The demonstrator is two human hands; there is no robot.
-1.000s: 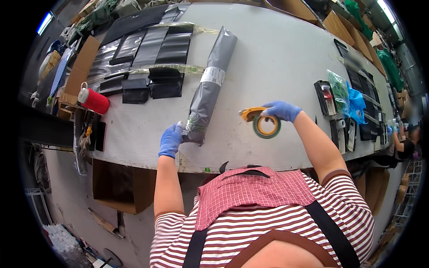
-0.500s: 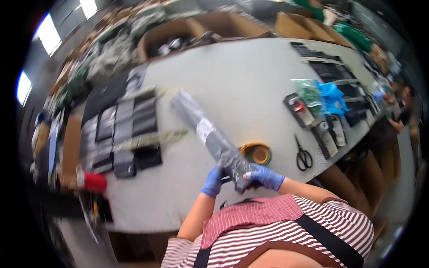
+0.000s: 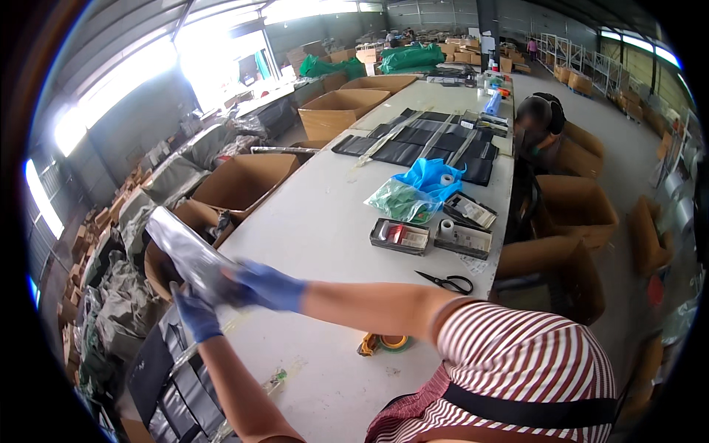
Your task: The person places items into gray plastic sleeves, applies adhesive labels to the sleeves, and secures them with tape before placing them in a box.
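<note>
A long package in shiny grey plastic (image 3: 186, 247) is held up at the left, above the table edge and over a cardboard box. My right hand (image 3: 269, 286), in a blue glove, is closed on its near end. My left hand (image 3: 196, 314), also blue-gloved, presses against the package's lower side, its fingers partly smeared by motion. Below my left forearm, flat black and grey packages (image 3: 181, 395) lie in rows with a pale strip across them. A tape dispenser with yellow tape (image 3: 391, 342) sits under my right forearm.
Black scissors (image 3: 447, 281), small open boxes (image 3: 399, 236) and blue and green plastic bags (image 3: 425, 184) lie on the white table (image 3: 317, 203). More black packages (image 3: 428, 140) are farther back. Cardboard boxes (image 3: 247, 181) line the left side. A person (image 3: 543, 122) is bent over at the right.
My hands have carried the grey package from over the table in front of me to the far left, lifting it. The view has swung up, showing more of the hall.
</note>
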